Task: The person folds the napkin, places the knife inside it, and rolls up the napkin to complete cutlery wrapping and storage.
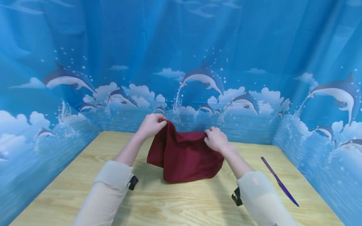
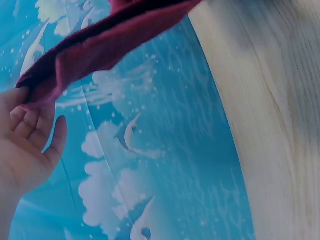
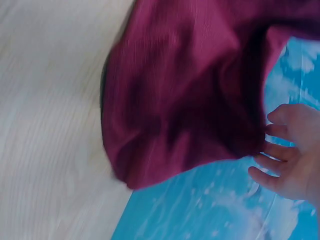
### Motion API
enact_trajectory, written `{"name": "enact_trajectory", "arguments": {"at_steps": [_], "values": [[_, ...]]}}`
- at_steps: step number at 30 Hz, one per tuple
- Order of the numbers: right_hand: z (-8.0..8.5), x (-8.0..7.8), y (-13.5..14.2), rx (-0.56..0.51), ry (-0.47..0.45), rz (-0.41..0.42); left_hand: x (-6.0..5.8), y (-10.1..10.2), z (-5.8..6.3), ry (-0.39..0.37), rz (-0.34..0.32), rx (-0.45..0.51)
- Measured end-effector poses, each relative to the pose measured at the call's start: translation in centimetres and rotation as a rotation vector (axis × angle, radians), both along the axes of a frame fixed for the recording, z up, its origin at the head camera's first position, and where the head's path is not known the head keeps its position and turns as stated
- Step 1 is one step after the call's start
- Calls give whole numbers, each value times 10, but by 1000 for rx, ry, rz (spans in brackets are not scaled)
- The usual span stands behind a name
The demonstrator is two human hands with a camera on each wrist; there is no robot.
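Observation:
A dark red cloth hangs between both hands over the middle of the wooden table. My left hand pinches its upper left corner between thumb and fingers. The right hand pinches the upper edge on the other side, a little lower. In the left wrist view the cloth runs as a narrow folded strip from the left hand. Folds and a drooping lower edge show on the cloth in the right wrist view, where the right hand holds its border.
A purple knife lies on the right side of the wooden table. Blue curtains printed with dolphins stand behind the table and along both sides. A dark wrist camera sits under the left sleeve, another under the right.

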State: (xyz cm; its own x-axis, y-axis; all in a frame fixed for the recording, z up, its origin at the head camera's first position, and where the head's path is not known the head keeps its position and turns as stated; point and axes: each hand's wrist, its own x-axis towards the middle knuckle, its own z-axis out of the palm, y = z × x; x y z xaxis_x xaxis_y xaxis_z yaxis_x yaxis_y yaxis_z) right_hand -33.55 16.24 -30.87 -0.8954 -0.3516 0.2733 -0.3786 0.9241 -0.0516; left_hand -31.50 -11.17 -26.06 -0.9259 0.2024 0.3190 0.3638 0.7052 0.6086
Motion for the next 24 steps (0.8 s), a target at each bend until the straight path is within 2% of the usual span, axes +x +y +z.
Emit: {"name": "enact_trajectory", "arguments": {"at_steps": [3,7,10,12,18,24], "values": [[-2,8,-20,-4,43,72,-2,9,0,0,26,-25],[-2,19,-49,-141,78,175,-3,19,1,-17,75,-56],[-3,27,-70,-231,43,189,-3,24,0,-27,93,-88],[-4,31,-82,-234,30,162,-4,27,0,-33,92,-102],[-13,38,-106,-157,103,41,-3,31,-2,-35,96,-99],[-26,38,-105,-176,1,-75,-3,30,-6,-16,118,-139]]}}
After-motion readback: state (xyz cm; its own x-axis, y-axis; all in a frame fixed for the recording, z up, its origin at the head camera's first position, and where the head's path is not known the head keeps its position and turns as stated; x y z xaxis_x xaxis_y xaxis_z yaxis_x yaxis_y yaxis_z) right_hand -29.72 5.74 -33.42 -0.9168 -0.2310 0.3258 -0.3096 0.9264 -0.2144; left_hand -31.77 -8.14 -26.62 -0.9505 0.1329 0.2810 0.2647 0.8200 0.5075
